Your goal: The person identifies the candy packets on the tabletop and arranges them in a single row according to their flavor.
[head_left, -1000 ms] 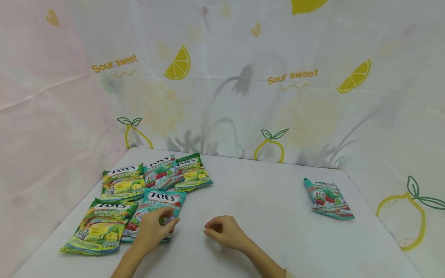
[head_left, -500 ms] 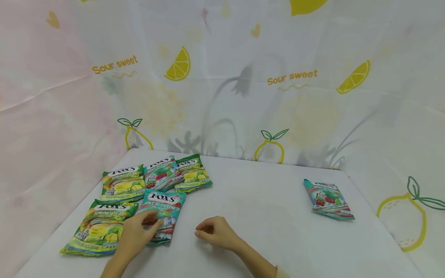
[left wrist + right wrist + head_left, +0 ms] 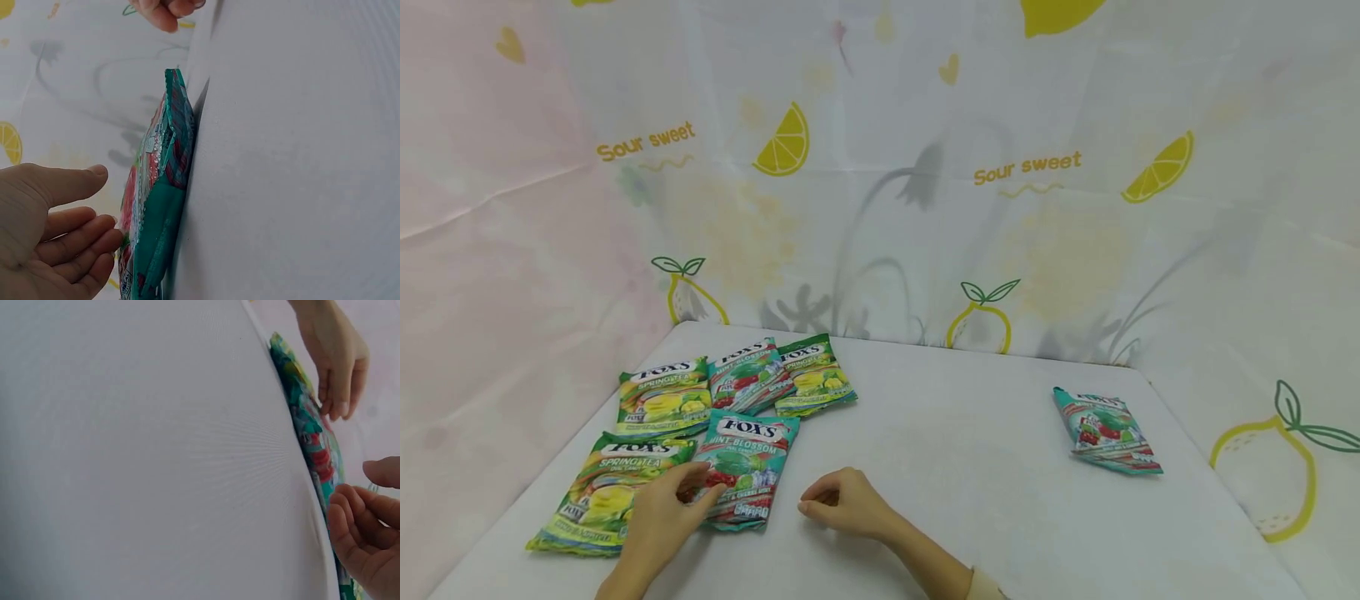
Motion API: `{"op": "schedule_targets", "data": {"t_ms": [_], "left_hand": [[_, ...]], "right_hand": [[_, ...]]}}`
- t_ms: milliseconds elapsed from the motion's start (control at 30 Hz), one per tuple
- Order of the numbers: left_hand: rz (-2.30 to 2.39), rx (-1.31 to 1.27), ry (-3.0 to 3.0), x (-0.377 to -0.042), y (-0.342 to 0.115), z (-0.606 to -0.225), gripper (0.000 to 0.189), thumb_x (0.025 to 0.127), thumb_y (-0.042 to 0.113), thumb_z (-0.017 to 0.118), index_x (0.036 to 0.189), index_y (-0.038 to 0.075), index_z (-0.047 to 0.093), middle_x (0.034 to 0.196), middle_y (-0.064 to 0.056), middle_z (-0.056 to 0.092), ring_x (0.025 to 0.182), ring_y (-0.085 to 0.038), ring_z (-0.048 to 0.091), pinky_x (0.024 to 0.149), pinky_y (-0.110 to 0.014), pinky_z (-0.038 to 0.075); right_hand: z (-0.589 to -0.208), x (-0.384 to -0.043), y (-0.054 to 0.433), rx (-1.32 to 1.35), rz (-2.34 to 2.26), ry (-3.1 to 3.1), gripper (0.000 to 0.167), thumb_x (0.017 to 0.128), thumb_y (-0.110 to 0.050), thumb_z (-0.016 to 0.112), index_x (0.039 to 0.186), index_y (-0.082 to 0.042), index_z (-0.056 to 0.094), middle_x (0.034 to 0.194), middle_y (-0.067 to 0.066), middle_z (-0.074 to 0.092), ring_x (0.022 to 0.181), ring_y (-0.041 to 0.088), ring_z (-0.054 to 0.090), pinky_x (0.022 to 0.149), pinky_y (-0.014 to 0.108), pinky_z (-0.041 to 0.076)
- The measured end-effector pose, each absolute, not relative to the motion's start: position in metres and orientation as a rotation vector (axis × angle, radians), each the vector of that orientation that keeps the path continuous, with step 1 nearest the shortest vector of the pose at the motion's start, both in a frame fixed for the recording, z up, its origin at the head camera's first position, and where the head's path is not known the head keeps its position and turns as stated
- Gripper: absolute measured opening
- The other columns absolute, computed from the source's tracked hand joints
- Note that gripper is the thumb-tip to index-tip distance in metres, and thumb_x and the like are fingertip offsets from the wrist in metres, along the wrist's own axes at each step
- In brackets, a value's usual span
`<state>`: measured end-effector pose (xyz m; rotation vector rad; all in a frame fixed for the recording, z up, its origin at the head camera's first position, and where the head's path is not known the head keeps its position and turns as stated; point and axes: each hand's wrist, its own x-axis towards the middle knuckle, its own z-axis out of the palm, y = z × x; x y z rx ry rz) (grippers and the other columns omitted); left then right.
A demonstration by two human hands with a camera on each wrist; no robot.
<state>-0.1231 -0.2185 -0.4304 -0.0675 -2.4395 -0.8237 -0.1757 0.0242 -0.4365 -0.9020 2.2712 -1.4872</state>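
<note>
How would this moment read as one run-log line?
left hand: holding nothing, near front mint bag | right hand: holding nothing, right of that bag | far-right mint bag: lying alone

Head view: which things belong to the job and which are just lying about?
Likely the job:
front Fox's Mint Blossom bag, near left hand
front Spring Tea bag
rear Mint Blossom bag
rear-left Spring Tea bag
rear-right Spring Tea bag
lone Mint Blossom bag, far right, less surely

Probably just setting:
white tabletop
lemon-print backdrop
</note>
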Motion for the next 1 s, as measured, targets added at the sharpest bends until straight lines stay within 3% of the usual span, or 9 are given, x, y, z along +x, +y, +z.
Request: {"op": "schedule_targets", "data": {"t_ms": [467,733,1000], "left_hand": [[-0.769,0.034,-2.461,-0.118,-0.232,-0.432,0.037,0.064,0.006,0.084,0.091,-0.011,0.065,0.075,-0.016,0.068,0.066,-0.029,0.065,0.058,-0.036,0.051],[-0.773,0.194,-2.55,-0.113,-0.238,-0.428,0.045,0.071,0.009,0.081,0.102,-0.016,0.061,0.089,-0.029,0.066,0.079,-0.041,0.064,0.072,-0.052,0.049],[-0.72,0.255,-2.742,-0.115,-0.244,-0.422,0.058,0.073,0.02,0.079,0.11,-0.019,0.056,0.097,-0.031,0.064,0.09,-0.046,0.06,0.079,-0.055,0.045]], "right_hand": [[-0.435,-0.177,0.014,-0.845,-1.4,2.239,0.017,0.084,-0.009,0.067,0.088,0.007,0.071,0.077,0.005,0.07,0.059,-0.004,0.053,0.056,0.013,0.046],[-0.433,-0.176,0.01,-0.831,-1.368,2.21,0.018,0.083,-0.01,0.068,0.088,0.007,0.071,0.071,0.005,0.069,0.056,-0.003,0.053,0.054,0.013,0.045],[-0.43,-0.174,0.001,-0.784,-1.359,2.169,0.016,0.083,-0.01,0.069,0.084,0.005,0.072,0.066,0.008,0.068,0.05,0.002,0.054,0.048,0.015,0.044]]}}
